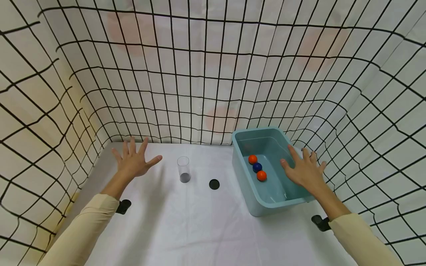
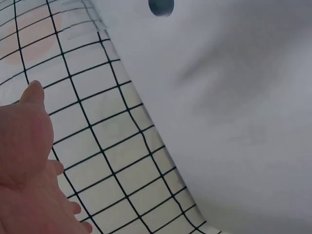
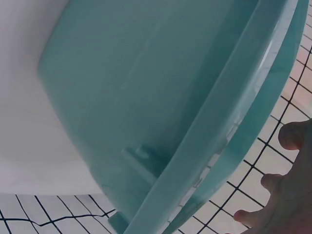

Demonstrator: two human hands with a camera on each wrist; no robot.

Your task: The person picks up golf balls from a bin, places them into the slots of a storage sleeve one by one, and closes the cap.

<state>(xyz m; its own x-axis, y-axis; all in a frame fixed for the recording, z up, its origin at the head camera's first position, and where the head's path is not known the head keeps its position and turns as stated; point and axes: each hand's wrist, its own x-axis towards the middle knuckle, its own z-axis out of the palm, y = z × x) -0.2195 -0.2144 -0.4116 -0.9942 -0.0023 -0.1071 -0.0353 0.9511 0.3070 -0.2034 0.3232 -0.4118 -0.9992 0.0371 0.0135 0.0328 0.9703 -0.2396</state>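
My left hand [image 1: 134,159] hovers over the white table [image 1: 186,229] at the back left, fingers spread and holding nothing; its palm [image 2: 24,161] shows in the left wrist view. A clear cup [image 1: 183,169] stands to its right. My right hand [image 1: 304,168] is spread flat above the right rim of a teal tub [image 1: 244,184], empty; its fingertips [image 3: 292,136] show beside the tub's rim [image 3: 234,131]. Inside the tub lie two orange balls [image 1: 252,159] [image 1: 261,175] with a blue ball [image 1: 257,167] between them.
A small black disc [image 1: 214,184] lies on the table between cup and tub, also seen as the disc [image 2: 161,6] in the left wrist view. Black-gridded cloth walls [image 1: 213,74] close in the table on three sides. Black wrist mounts [image 1: 123,206] [image 1: 320,222] sit on both sleeves.
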